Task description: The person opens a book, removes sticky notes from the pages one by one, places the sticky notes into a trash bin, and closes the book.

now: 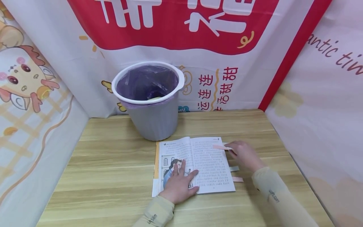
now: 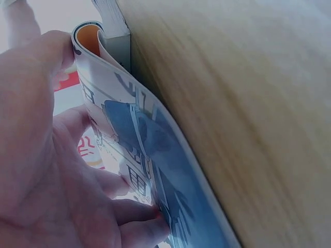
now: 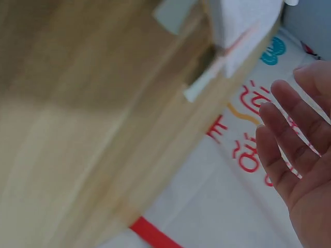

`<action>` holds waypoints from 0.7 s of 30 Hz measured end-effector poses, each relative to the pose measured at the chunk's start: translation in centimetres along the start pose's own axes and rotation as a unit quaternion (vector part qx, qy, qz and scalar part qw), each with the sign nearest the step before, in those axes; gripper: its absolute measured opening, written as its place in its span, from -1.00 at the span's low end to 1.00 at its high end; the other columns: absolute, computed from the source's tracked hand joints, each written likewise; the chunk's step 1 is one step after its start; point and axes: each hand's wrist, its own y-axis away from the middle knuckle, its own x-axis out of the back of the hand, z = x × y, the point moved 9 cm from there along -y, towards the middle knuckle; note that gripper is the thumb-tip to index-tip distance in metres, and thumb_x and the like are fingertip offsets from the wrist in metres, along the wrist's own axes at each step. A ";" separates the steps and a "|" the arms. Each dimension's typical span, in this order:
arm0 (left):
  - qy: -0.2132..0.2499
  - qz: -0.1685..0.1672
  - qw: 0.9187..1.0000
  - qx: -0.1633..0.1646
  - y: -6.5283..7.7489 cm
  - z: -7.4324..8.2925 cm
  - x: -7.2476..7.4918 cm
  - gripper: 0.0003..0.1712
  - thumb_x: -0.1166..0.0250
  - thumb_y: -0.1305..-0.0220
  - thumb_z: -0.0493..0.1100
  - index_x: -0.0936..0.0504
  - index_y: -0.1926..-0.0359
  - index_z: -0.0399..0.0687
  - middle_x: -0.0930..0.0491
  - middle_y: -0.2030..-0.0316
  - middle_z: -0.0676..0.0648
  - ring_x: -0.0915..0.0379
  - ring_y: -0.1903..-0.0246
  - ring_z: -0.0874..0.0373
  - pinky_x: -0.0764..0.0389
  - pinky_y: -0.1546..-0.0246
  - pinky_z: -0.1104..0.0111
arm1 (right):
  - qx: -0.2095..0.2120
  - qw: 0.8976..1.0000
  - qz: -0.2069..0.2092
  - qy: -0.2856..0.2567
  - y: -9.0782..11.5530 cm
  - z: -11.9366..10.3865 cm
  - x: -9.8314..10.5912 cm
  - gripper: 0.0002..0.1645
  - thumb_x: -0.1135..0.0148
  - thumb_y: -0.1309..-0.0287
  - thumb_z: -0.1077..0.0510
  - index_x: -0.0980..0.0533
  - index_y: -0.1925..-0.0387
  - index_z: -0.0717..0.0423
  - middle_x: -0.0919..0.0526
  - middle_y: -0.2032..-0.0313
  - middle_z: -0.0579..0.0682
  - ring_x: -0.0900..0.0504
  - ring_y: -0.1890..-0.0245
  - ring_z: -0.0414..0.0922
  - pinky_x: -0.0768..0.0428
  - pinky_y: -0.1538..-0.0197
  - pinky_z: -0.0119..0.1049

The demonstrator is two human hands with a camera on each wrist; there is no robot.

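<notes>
An open book (image 1: 211,170) lies on the wooden table, with printed text on the right page and a drawn figure on the left. My left hand (image 1: 180,186) rests on the left page, fingers spread. Up close in the left wrist view, that page (image 2: 129,119) bows beside the palm. A pink paper strip (image 1: 218,147) lies across the right page's upper outer edge, and my right hand (image 1: 241,153) is at its outer end. In the right wrist view the right hand's fingers (image 3: 297,119) are loosely extended, with nothing between them.
A pale green tab (image 1: 234,168) and a pink tab (image 1: 238,179) stick out from the book's right side. Behind the book stands a grey bin (image 1: 154,121) with a purple liner. Printed cloth (image 1: 170,37) hangs around the table (image 1: 113,176) at the back and sides.
</notes>
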 end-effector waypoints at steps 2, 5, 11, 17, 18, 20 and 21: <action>0.001 0.000 1.000 0.000 0.0 0.0 0.1 -0.20 0.00 -0.14 0.50 -0.24 -0.42 0.58 0.19 -0.55 -0.26 0.09 -0.42 -0.51 -0.12 -0.24 -0.36 | -0.001 1.000 0.004 -0.006 0.2 0.4 -0.5 -0.70 -0.34 -0.06 0.22 -0.72 0.11 0.10 -0.77 0.21 0.02 -0.75 0.20 -0.01 -0.66 0.10 -0.10; 0.002 -0.001 1.000 0.000 0.1 0.1 0.2 -0.20 -0.01 -0.14 0.50 -0.25 -0.42 0.58 0.19 -0.55 -0.25 0.09 -0.42 -0.50 -0.12 -0.24 -0.36 | -0.012 1.000 -0.005 -0.011 0.4 1.3 -1.5 -0.70 -0.34 -0.06 0.25 -0.71 0.12 0.10 -0.77 0.22 0.03 -0.74 0.21 0.00 -0.66 0.12 -0.11; 0.001 -0.004 1.000 0.000 0.1 0.1 0.2 -0.21 -0.01 -0.14 0.50 -0.26 -0.42 0.57 0.18 -0.55 -0.26 0.08 -0.42 -0.50 -0.15 -0.23 -0.36 | -0.059 0.997 -0.044 -0.017 0.7 2.9 -3.3 -0.68 -0.33 -0.11 0.18 -0.69 0.05 0.03 -0.75 0.11 0.03 -0.71 0.07 0.02 -0.62 -0.01 -0.04; 0.003 -0.003 1.000 0.001 0.2 0.2 0.1 -0.21 -0.02 -0.14 0.49 -0.26 -0.42 0.57 0.17 -0.55 -0.26 0.07 -0.42 -0.50 -0.18 -0.20 -0.37 | -0.069 0.996 -0.048 -0.031 0.5 3.9 -3.9 -0.66 -0.33 -0.10 0.20 -0.68 0.03 0.04 -0.72 0.04 0.05 -0.68 -0.02 0.06 -0.58 -0.09 0.00; 0.002 -0.003 1.000 0.001 0.2 0.2 0.1 -0.21 -0.02 -0.14 0.49 -0.26 -0.42 0.57 0.17 -0.55 -0.26 0.07 -0.42 -0.50 -0.18 -0.20 -0.37 | -0.069 0.996 -0.046 -0.031 0.4 4.0 -4.0 -0.65 -0.34 -0.08 0.21 -0.69 0.04 0.04 -0.72 0.04 0.05 -0.68 -0.01 0.05 -0.58 -0.09 0.00; 0.001 -0.002 1.000 0.000 0.2 0.2 0.1 -0.21 -0.02 -0.14 0.49 -0.26 -0.42 0.57 0.17 -0.54 -0.26 0.07 -0.41 -0.51 -0.19 -0.20 -0.37 | -0.070 0.996 -0.044 -0.031 0.2 4.1 -4.1 -0.64 -0.36 -0.06 0.21 -0.69 0.03 0.05 -0.72 0.05 0.05 -0.68 0.01 0.05 -0.58 -0.09 0.00; 0.000 -0.002 1.000 0.000 0.2 0.2 0.1 -0.21 -0.02 -0.14 0.49 -0.26 -0.42 0.57 0.17 -0.54 -0.27 0.07 -0.41 -0.51 -0.20 -0.19 -0.37 | -0.071 0.996 -0.044 -0.032 0.1 4.1 -4.1 -0.63 -0.37 -0.06 0.21 -0.69 0.03 0.05 -0.72 0.06 0.04 -0.69 0.01 0.04 -0.58 -0.09 0.00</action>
